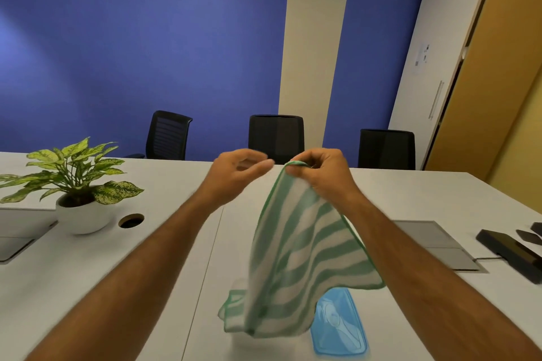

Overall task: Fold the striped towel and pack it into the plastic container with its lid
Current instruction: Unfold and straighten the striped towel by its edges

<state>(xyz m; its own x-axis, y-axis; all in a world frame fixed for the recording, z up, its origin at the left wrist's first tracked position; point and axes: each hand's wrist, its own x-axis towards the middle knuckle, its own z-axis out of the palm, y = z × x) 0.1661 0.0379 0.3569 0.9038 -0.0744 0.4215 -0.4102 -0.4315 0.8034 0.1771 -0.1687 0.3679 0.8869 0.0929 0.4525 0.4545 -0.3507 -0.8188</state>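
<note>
A green-and-white striped towel hangs in the air over the table, pinched at its top corner by my right hand. Its lower end droops near the tabletop. My left hand hovers just left of that corner with fingers curled and apart, holding nothing, and looks blurred. A blue plastic lid lies flat on the table below, partly hidden behind the towel. The clear plastic container shows only faintly behind the towel's lower left edge.
A potted plant in a white pot stands at the left beside a round cable hole. A grey floor-box panel and dark devices lie at the right. Three black chairs line the table's far edge.
</note>
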